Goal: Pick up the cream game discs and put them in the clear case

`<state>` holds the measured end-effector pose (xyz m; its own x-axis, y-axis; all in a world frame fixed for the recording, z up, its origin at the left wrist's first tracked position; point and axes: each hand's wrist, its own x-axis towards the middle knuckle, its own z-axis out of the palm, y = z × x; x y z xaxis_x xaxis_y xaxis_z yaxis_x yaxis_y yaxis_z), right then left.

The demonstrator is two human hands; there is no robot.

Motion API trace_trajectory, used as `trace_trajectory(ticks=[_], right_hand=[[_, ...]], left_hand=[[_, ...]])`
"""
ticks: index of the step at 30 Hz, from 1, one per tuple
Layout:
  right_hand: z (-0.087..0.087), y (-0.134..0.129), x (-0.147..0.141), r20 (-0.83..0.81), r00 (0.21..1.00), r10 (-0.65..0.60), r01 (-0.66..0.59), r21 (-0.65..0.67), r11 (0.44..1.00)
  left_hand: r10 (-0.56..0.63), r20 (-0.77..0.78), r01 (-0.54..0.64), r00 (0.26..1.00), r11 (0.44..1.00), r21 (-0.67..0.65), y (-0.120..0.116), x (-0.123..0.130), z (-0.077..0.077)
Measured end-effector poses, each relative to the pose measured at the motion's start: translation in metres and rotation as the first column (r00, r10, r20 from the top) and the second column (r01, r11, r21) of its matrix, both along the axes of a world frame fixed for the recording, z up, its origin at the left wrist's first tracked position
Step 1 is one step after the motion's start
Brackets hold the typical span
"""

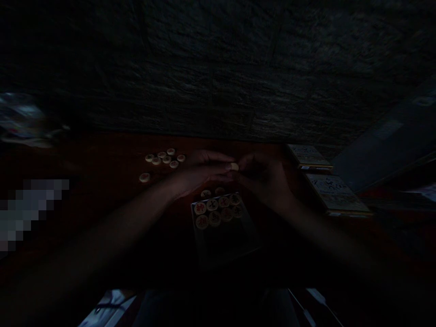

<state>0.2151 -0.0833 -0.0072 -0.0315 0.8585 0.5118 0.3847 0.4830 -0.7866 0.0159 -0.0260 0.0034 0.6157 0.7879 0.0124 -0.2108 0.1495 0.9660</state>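
Note:
Just beyond an open tray, my two hands meet over the dark table. My left hand (200,169) is closed, its thumb and fingertips on a pale round Chinese chess piece (234,166). From the other side, the curled thumb and forefinger of my right hand (265,177) close on the same piece's edge. Below them lies the shallow tray (226,254), with two rows of Chinese chess pieces (212,205) marked in red and black at its far end. Two more loose pieces (206,193) sit just past its far edge, partly in shadow.
Left of my hands, several loose Chinese chess pieces (166,159) lie grouped, one piece (145,177) apart and nearer. Two flat printed boxes (335,193) rest at the right. A dark stone-patterned wall (211,77) rises behind the table. The light is very dim.

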Motion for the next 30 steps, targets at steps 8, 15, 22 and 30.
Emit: trace_trajectory(ticks=[8,15,22,30], right_hand=[[0.004,0.0,-0.006,-0.204,0.977,0.054,-0.096,-0.202,0.975],[0.011,-0.004,-0.008,-0.268,0.963,0.038,-0.112,-0.267,0.957],[0.01,-0.003,-0.005,-0.24,0.97,0.028,-0.08,-0.212,0.974],[0.013,-0.004,-0.007,-0.202,0.979,0.024,-0.067,-0.21,0.975]], left_hand=[[0.031,0.021,-0.032,0.999,0.998,0.048,0.003,-0.003,-0.002],[-0.006,0.047,0.001,0.999,0.995,0.1,0.003,-0.004,-0.003],[0.004,-0.02,0.0,1.0,0.979,0.202,0.0,-0.002,-0.002],[0.007,-0.037,0.0,0.999,0.981,0.196,-0.001,-0.001,-0.003]])
